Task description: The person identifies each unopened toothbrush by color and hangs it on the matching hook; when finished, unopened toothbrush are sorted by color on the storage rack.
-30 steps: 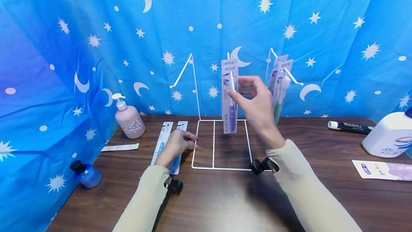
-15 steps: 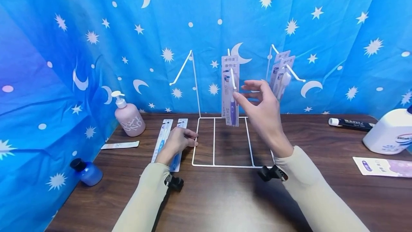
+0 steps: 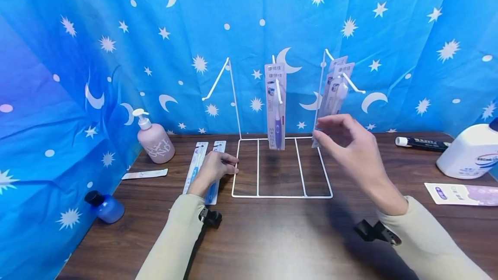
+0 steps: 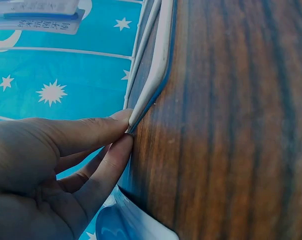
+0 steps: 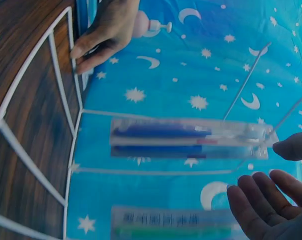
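Observation:
A white wire display rack [image 3: 282, 197] stands on the wooden table, with hooks sticking out from its upright bars. My left hand [image 3: 215, 168] pinches the left bar of its base between thumb and finger, as the left wrist view shows. Two packaged purple toothbrushes [image 3: 275, 118] hang one before the other on the middle hook. More packaged toothbrushes [image 3: 335, 92] hang on the right hook, one with a green handle in the right wrist view. My right hand [image 3: 352, 146] is in front of the rack's right side, fingers bent loosely and apart, holding nothing.
Two packaged blue toothbrushes [image 3: 196, 167] lie beside and partly under my left wrist. A pink pump bottle [image 3: 155, 142], a narrow sachet [image 3: 145, 174] and a blue bottle [image 3: 105, 207] are on the left. A black tube [image 3: 422, 143], white jug [image 3: 468, 154] and pink-white packet [image 3: 461, 194] are on the right.
My right hand has let go of the front purple toothbrush pack on the middle hook and moved right and down. The left hand keeps its grip on the rack.

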Motion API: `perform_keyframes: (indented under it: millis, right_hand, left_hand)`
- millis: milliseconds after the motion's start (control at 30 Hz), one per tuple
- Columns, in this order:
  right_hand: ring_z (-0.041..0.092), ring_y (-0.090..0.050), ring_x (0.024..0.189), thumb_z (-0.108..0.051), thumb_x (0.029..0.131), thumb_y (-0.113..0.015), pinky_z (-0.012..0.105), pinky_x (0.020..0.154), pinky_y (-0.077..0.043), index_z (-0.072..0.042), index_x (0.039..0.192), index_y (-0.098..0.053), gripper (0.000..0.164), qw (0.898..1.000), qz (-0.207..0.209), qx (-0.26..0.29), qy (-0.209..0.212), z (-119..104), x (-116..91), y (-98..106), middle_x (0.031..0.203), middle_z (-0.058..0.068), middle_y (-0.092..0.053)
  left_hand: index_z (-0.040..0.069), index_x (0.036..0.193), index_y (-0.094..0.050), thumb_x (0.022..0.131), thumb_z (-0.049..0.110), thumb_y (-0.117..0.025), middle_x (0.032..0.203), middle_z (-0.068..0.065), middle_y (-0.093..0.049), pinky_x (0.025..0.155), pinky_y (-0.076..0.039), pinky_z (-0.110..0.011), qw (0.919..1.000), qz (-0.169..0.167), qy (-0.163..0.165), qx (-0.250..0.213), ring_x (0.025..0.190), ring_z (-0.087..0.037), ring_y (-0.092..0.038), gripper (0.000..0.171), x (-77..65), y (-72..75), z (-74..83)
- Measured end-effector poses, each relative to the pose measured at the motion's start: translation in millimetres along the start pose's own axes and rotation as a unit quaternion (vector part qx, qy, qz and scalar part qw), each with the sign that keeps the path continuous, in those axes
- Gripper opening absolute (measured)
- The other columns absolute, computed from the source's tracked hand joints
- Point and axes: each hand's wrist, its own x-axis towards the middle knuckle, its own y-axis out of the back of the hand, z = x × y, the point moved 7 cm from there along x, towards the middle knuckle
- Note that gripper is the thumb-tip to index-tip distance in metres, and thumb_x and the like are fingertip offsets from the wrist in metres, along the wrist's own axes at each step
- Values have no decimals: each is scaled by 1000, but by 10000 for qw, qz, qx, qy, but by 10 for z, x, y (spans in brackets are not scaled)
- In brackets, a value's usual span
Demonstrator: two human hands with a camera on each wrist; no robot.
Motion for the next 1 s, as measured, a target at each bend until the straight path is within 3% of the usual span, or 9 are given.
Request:
perform_keyframes:
  millis: [267,500,800,1000]
  right_hand:
    - [11,-62,82,-20,92,-68,17,69,-44,-12,113,-67,22,9990,138,-329,-283,229,-20,345,98,4,-69]
    - [14,-61,85,-37,94,-63,19,66,-46,-18,112,-67,27,9902,-476,-750,-1078,602,-55,460,101,1,-68]
    - [18,-67,85,-34,97,-58,19,69,-49,-7,110,-68,32,9771,-1176,-925,-1514,1105,-43,361,103,12,-69]
    - [26,-66,81,-24,95,-64,32,67,-52,-4,109,-68,25,9590,-2182,-827,-1608,1356,-168,74,101,14,-68]
  left_hand:
    - [14,98,-77,78,11,-81,83,1,-69,66,-44,-29,10000,41,21,18,74,-17,-58,20,12,14,29]
    - [14,99,-77,79,11,-81,84,2,-70,67,-44,-29,10000,25,-31,88,74,-16,-58,21,21,4,47]
    - [13,99,-77,78,11,-81,83,1,-70,66,-44,-29,10000,60,-15,42,74,-16,-59,21,9,7,36]
    - [13,98,-77,78,11,-82,83,1,-70,69,-45,-30,10000,15,52,35,74,-16,-60,21,7,-5,-2]
